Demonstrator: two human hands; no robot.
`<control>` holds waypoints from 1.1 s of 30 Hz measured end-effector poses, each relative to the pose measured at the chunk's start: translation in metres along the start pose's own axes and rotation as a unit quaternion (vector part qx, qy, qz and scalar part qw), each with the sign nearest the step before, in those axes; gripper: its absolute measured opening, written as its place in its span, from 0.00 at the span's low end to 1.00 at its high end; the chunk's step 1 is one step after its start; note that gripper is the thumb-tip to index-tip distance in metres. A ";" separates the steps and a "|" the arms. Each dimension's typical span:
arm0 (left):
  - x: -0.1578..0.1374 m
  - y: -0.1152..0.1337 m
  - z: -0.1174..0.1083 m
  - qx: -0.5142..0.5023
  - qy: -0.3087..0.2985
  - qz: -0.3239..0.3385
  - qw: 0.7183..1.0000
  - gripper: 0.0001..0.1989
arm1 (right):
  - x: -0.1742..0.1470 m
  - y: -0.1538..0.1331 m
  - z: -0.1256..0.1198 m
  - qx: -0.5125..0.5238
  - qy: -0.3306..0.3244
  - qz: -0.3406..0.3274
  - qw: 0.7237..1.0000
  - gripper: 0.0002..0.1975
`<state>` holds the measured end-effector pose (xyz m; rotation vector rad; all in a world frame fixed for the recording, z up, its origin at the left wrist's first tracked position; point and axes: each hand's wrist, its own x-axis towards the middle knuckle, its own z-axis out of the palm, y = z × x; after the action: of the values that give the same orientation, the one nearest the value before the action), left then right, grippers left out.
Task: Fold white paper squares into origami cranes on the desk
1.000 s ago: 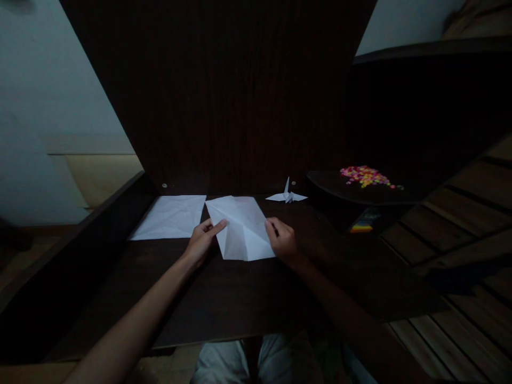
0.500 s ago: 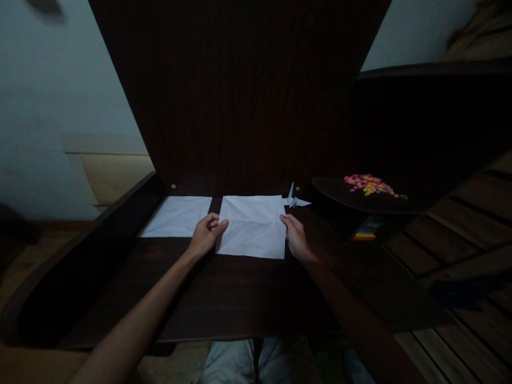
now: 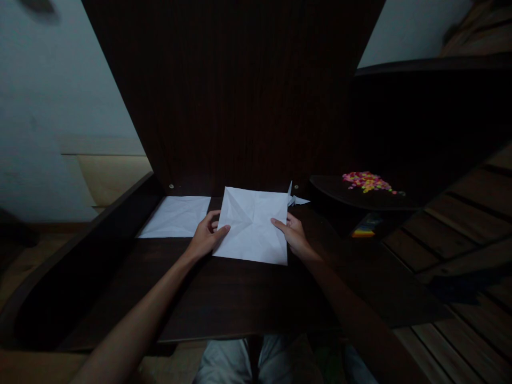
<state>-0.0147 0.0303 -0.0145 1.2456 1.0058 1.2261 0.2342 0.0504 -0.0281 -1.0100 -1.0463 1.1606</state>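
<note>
Between my two hands is a square white sheet of paper (image 3: 253,229), marked with crease lines that meet near its middle. My left hand (image 3: 208,234) pinches its left edge, thumb on top and fingers behind. On the opposite side my right hand (image 3: 294,233) grips the right edge the same way, its thumb lying further in over the sheet. Just behind the sheet's far right corner sits a folded white paper crane (image 3: 298,201), partly covered by it. Another creased white sheet (image 3: 176,216) lies flat on the desk to the left of my left hand.
The dark wooden desk (image 3: 224,304) has a raised side panel (image 3: 80,261) on the left and a tall back panel (image 3: 240,96). On a small rounded shelf (image 3: 332,193) at the right lies a pile of small colourful pieces (image 3: 370,182). A yellow-and-red item (image 3: 363,233) is tucked below it.
The held sheet has been raised and tilted a little, so it looks larger and hides more of the crane. My right thumb has slid inward over the paper.
</note>
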 end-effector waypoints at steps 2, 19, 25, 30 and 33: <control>0.000 -0.001 0.001 -0.001 -0.008 0.005 1.000 0.26 | 0.000 0.001 -0.001 -0.010 0.003 -0.003 1.000 0.22; -0.002 -0.005 0.005 0.144 0.005 0.081 0.986 0.12 | -0.003 0.004 0.004 -0.032 -0.039 0.011 0.999 0.21; 0.005 -0.012 -0.002 0.113 0.082 0.085 0.986 0.15 | -0.005 0.000 0.006 0.006 -0.072 0.042 0.997 0.21; 0.009 -0.010 -0.002 0.001 0.148 0.049 0.988 0.22 | -0.006 -0.002 0.005 0.011 -0.082 0.068 0.994 0.17; 0.008 -0.009 0.000 -0.064 0.156 0.035 0.985 0.24 | -0.006 -0.003 0.005 0.015 -0.086 0.069 0.994 0.15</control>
<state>-0.0132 0.0394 -0.0231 1.0137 1.0943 1.5497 0.2296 0.0442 -0.0252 -0.9845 -1.1043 1.3910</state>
